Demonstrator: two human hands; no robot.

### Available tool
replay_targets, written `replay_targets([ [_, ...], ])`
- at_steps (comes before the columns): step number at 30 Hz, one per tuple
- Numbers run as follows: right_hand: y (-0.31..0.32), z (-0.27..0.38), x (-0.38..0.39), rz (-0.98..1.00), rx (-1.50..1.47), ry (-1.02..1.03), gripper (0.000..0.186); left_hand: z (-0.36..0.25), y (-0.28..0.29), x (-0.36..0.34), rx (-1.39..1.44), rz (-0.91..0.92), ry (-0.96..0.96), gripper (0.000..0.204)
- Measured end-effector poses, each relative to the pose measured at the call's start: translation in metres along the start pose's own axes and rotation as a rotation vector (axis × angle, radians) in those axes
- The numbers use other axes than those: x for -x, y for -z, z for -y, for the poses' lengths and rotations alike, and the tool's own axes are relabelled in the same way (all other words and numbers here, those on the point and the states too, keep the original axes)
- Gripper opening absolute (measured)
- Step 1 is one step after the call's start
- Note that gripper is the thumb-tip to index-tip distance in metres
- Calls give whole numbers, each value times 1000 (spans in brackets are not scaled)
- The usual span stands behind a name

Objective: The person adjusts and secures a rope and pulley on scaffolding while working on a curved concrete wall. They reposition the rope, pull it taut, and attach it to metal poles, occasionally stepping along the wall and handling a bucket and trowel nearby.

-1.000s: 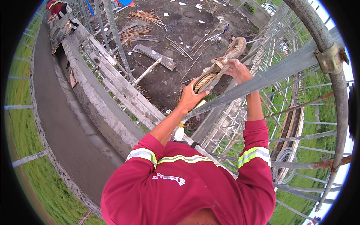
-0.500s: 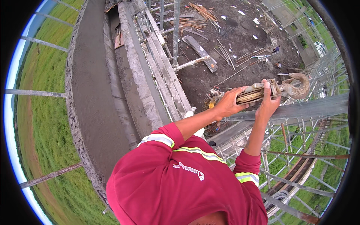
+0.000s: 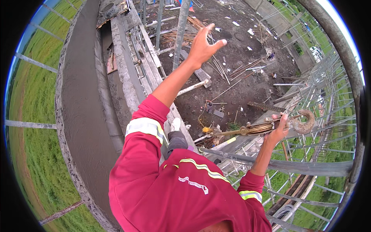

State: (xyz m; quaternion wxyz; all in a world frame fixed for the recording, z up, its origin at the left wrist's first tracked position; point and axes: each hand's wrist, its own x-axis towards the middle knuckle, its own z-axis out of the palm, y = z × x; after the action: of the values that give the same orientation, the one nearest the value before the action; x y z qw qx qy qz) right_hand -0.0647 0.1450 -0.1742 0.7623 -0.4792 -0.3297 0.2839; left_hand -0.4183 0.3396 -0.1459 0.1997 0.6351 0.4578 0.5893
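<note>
Raised toward the upper middle, my left hand (image 3: 203, 50) holds nothing, its thumb and fingers spread apart. Lower at the right, my right hand (image 3: 277, 131) grips a worn pulley block (image 3: 257, 129) wound with rope, lying sideways in the air. A large rusty hook (image 3: 307, 121) sticks out from the block's right end. From the left end of the block a rope runs off toward something yellow (image 3: 206, 130) near the middle. A grey steel tube (image 3: 317, 168) crosses below my right hand. My white shoe (image 3: 176, 124) shows beside pale planks (image 3: 154, 77).
A curved wet concrete ledge (image 3: 77, 96) runs along the left, with grass far below. A bucket (image 3: 108, 11) sits at its upper end. Scaffold poles (image 3: 179, 38) surround me. The dirt ground (image 3: 239, 50) below holds scattered timber and small distant figures of people. A curved pipe (image 3: 340, 46) arches at the right.
My left hand has let go of the pulley block and risen up and left. My right hand still holds the block, now lower and more level. The view has swung round toward the right.
</note>
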Motion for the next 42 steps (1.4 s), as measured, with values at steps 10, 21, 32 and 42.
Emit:
replay_targets([
  [10,-75,-29,-173,-218,345,211,28,167,64,-366,197,217,-159,43],
  [21,-222,18,-362,-219,511,492,37,134,60,-331,307,-38,-50,40],
  [32,-487,-85,-436,-109,205,309,53,141,63,-331,188,54,16,69],
  [42,-645,-198,-346,114,250,46,42,148,55,-333,262,-23,-153,62],
])
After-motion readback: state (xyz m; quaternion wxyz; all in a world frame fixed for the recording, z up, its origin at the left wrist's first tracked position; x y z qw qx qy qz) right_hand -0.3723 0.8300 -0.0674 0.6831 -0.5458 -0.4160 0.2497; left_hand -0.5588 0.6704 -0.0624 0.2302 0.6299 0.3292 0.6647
